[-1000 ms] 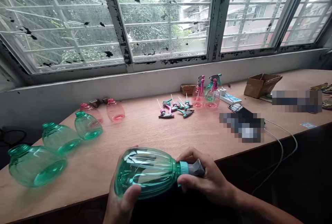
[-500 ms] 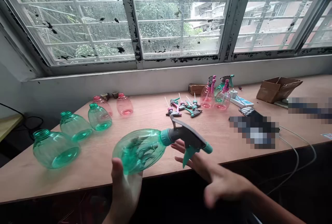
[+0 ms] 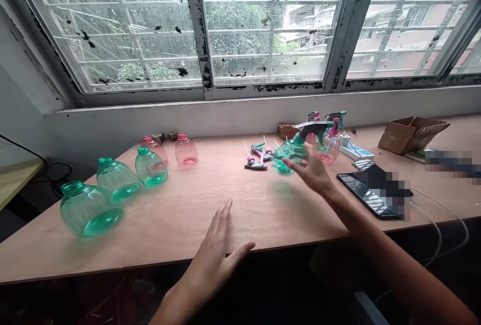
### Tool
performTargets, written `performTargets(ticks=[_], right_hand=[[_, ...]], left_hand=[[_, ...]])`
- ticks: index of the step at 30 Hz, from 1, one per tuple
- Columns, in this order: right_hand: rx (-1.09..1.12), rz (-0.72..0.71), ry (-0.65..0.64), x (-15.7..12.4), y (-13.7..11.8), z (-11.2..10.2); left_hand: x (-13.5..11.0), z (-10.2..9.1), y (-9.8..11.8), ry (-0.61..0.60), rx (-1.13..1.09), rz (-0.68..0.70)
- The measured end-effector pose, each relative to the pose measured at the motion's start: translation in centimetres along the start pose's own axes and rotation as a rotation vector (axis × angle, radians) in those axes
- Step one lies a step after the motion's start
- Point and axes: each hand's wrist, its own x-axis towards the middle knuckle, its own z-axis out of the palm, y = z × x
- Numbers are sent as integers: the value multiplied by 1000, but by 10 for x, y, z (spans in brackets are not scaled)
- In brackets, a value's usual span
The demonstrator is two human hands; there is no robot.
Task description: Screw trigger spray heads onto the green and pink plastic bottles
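Observation:
My right hand (image 3: 313,172) grips a green spray bottle (image 3: 287,153) with a grey and green trigger head, held tilted over the table toward the back right. Blur softens the bottle, and part of it is hidden by the fingers. Near the table's front edge, my left hand (image 3: 216,250) has its fingers stretched out, with nothing in it. Several loose spray heads (image 3: 256,162) in pink, green and grey lie just left of the held bottle, partly behind it. Beyond my right hand stand capped spray bottles, a pink one (image 3: 330,149) among them.
On the left stand several headless bottles: green ones (image 3: 92,212) in front, pink ones (image 3: 186,152) behind. To the right are a white power strip (image 3: 356,151), a dark tablet (image 3: 368,194) with cables and an open cardboard box (image 3: 411,134). Windows line the back wall.
My right hand has taken over the green spray bottle and carried it right and away toward the capped bottles. My left hand has let go of it and opened. The view has shifted slightly.

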Motion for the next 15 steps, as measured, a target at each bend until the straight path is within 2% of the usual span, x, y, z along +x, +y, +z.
performTargets(ticks=[2,6,10,15], right_hand=[[-370,144,76,18,28,-23],[-535,238,104,37,64,-53],[-664,278,86,47,80,-59],[-812,289,26,57,84,-58]], left_hand=[[0,4,-6,6,64,65],[-1,8,-12,2,132,123],[-2,4,-10,-53,149,117],[-3,1,-5,-67,121,109]])
